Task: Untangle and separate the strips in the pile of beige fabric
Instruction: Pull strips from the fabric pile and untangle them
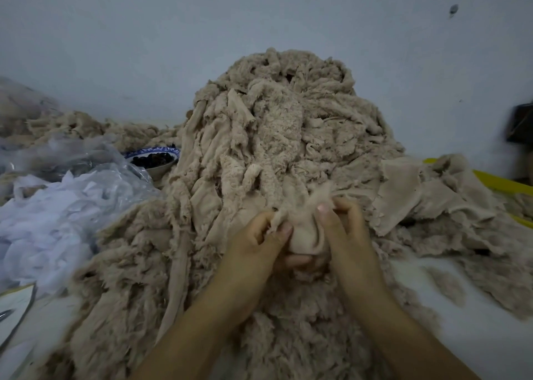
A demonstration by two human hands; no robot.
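A tall pile of beige fabric strips (277,126), fuzzy and frayed, rises in front of me against the wall and spreads down toward me. At its near foot, my left hand (256,241) and my right hand (343,229) sit close together. Both grip one bunched beige strip (305,229) between them. My left thumb and fingers pinch its frayed left edge. My right thumb presses on its right side, with the fingers curled behind it. The strip's lower end is hidden under my hands.
Clear plastic bags with white scraps (54,212) lie at the left. A blue-rimmed bowl of dark pieces (155,159) sits behind them. A flat beige piece (403,189) and a yellow edge (496,182) lie at the right. A dark object (520,124) stands by the wall.
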